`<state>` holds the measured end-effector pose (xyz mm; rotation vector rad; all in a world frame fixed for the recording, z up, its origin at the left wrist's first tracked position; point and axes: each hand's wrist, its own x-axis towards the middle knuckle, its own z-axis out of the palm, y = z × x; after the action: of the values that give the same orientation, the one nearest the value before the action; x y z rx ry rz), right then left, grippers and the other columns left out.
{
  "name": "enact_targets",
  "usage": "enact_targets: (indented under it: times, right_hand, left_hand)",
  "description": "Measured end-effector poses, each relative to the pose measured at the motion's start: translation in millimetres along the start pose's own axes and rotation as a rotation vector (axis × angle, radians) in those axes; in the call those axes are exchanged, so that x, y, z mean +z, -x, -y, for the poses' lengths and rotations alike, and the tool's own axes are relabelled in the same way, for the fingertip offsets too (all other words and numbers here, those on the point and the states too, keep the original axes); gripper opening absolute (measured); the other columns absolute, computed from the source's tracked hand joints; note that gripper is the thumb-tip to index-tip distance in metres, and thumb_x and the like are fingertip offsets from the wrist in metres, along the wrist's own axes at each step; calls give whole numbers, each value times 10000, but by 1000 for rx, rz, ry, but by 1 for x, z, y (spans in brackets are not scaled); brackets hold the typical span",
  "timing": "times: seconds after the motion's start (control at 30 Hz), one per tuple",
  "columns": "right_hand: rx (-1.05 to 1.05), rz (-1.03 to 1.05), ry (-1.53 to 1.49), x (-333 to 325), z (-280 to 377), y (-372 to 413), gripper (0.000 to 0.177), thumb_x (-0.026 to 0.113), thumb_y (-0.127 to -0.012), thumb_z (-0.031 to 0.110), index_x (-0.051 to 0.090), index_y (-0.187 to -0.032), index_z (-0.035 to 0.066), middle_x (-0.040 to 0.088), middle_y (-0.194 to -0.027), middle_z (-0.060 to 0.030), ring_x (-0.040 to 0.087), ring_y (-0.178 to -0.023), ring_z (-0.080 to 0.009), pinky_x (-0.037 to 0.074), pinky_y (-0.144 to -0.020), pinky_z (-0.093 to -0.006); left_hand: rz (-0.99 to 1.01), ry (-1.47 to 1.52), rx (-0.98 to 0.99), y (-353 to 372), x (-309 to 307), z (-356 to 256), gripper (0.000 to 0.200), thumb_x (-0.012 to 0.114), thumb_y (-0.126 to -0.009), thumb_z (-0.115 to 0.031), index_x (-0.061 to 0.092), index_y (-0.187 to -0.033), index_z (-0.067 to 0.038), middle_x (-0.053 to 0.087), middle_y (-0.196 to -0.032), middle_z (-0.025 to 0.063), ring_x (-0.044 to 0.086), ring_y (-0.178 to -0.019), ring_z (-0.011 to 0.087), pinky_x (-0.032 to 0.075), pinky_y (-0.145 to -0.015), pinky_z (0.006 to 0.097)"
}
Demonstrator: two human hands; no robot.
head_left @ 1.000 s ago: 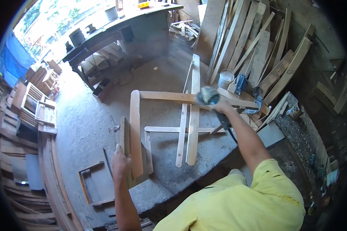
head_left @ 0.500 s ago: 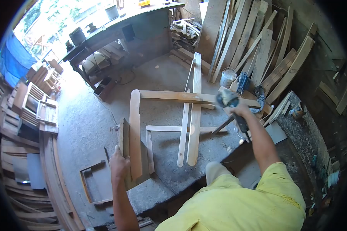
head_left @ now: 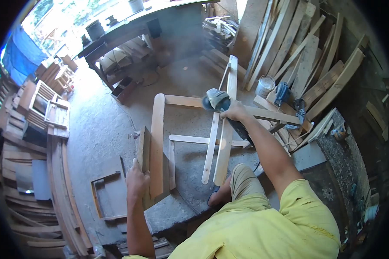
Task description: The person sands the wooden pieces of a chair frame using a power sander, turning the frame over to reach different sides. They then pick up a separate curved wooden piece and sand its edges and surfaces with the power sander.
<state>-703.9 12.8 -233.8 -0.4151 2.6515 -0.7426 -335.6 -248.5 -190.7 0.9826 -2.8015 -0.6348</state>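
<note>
My right hand (head_left: 234,111) is wrapped round an angle grinder (head_left: 220,100), its disc right at the long horizontal rail (head_left: 270,114) of a wooden frame. The cord trails down beside my leg. My left hand (head_left: 137,178) closes on the near end of a wooden board (head_left: 144,146) at the frame's left side. Beside that board runs a broad, round-ended wooden piece (head_left: 158,142), joined to the rail at its far end. A pale plank (head_left: 225,151) crosses the rail near the grinder, and a thinner slat (head_left: 210,151) lies to its left.
A small rectangular frame (head_left: 109,194) lies on the concrete floor at left. Boards (head_left: 285,47) lean against the right wall, near a white bucket (head_left: 265,85) and a blue power tool (head_left: 282,93). A workbench (head_left: 173,26) stands at the back. Long planks (head_left: 58,190) line the left.
My right hand has moved the grinder left along the rail, to the crossing plank. My left hand keeps its grip on the board. My foot now shows beside the plank's near end.
</note>
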Motion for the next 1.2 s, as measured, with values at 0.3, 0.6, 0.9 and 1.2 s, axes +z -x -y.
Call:
enact_targets:
  times: [0.3, 0.6, 0.9, 1.2]
  right_hand:
    - [11, -222, -134, -11, -68, 6, 796, 813, -623, 325, 545, -1303, 7, 644, -1200, -276, 632, -1126, -401, 499, -973, -441]
    - [440, -287, -99, -31, -134, 42, 839, 811, -614, 349, 500, -1281, -54, 631, -1172, -312, 616, -1101, -455, 496, -954, -477]
    - [445, -120, -168, -30, -49, 37, 836, 816, -648, 350, 483, -1313, -32, 632, -1176, -322, 624, -1086, -465, 505, -939, -499]
    - [424, -129, -183, -24, -28, 45, 766, 792, -657, 296, 501, -1303, 5, 664, -1100, -303, 638, -1042, -473, 513, -912, -514]
  left_hand:
    - [112, 182, -144, -7, -8, -7, 472, 614, -816, -91, 572, -1286, -90, 677, -1005, 270, 629, -992, 479, 499, -861, 533]
    - [199, 138, -178, -29, -25, -1, 485, 606, -788, -87, 575, -1271, -52, 685, -1037, 272, 638, -1039, 455, 528, -856, 485]
    - [277, 49, -110, -69, -69, 34, 504, 612, -803, -47, 563, -1305, -58, 682, -1043, 269, 645, -1060, 436, 520, -858, 453]
    - [349, 62, -159, -74, -69, 49, 480, 604, -826, -53, 566, -1304, -42, 671, -1081, 275, 635, -1089, 435, 512, -886, 443]
